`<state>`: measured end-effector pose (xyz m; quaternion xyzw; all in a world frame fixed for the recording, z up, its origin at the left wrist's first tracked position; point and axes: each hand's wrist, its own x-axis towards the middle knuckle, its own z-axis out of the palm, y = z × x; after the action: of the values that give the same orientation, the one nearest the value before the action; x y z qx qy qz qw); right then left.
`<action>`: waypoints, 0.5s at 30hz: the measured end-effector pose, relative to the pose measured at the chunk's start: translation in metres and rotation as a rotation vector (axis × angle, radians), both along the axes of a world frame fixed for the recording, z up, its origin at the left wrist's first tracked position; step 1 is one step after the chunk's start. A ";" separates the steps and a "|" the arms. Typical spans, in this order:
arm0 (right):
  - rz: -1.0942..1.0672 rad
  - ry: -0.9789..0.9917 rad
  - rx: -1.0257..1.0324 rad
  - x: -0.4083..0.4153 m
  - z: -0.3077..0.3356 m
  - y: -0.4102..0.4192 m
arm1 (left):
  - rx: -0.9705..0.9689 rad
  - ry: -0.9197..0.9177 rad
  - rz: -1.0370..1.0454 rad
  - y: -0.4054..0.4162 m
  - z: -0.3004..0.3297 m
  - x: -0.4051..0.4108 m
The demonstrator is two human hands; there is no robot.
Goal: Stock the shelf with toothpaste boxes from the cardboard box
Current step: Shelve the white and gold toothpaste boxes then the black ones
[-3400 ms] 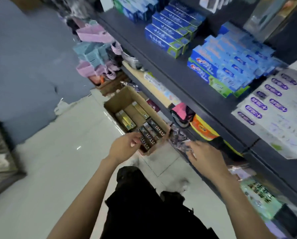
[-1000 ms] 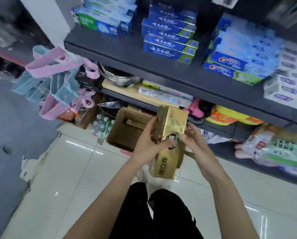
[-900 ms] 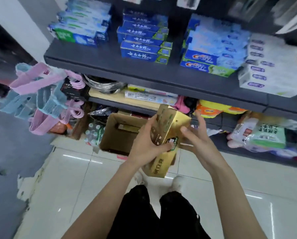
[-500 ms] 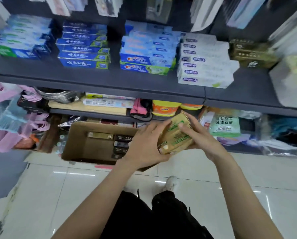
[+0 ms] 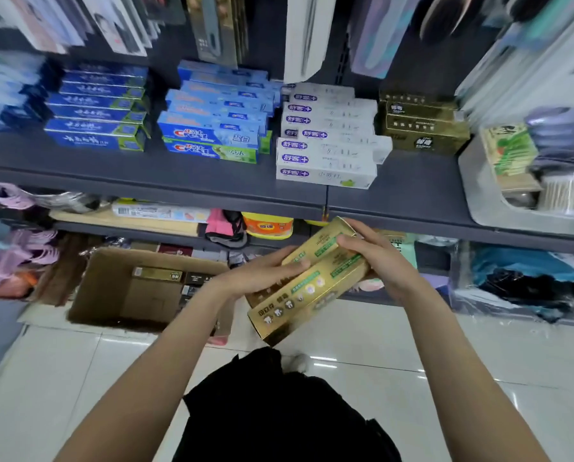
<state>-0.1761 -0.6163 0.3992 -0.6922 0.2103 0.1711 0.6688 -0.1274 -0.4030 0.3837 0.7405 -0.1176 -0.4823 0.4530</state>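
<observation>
I hold a stack of gold toothpaste boxes (image 5: 307, 288) at waist height in front of the shelf. My left hand (image 5: 262, 275) lies over the stack's near left side. My right hand (image 5: 379, 258) grips its far end. The open cardboard box (image 5: 105, 281) sits on the floor to the left, with a few gold and dark boxes inside. On the dark shelf (image 5: 185, 181) above, a matching pile of gold boxes (image 5: 422, 128) stands right of the white boxes (image 5: 325, 151).
Blue toothpaste boxes (image 5: 98, 118) and Crest boxes (image 5: 212, 128) fill the shelf's left part. A white tray (image 5: 499, 208) with cotton swabs sits at the right. Lower shelves hold packets and bags. Pink and blue hangers (image 5: 18, 251) are at far left. The floor is glossy white tile.
I took the gold boxes out of the cardboard box and stood up. My view swung right and up along the shelf, and the stack tilted from upright to nearly level.
</observation>
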 end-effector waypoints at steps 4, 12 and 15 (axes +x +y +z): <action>-0.009 -0.007 -0.010 0.025 0.007 -0.025 | -0.112 0.087 0.124 -0.012 -0.011 0.028; -0.728 -0.035 0.226 0.009 0.015 -0.121 | -0.371 0.398 0.630 -0.016 -0.023 0.098; -0.738 -0.061 0.297 0.007 0.008 -0.124 | -0.517 0.419 0.590 -0.028 -0.014 0.113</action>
<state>-0.1687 -0.7399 0.4070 -0.4705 0.3980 -0.0728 0.7842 -0.0149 -0.4312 0.3700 0.4910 0.0763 -0.4266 0.7558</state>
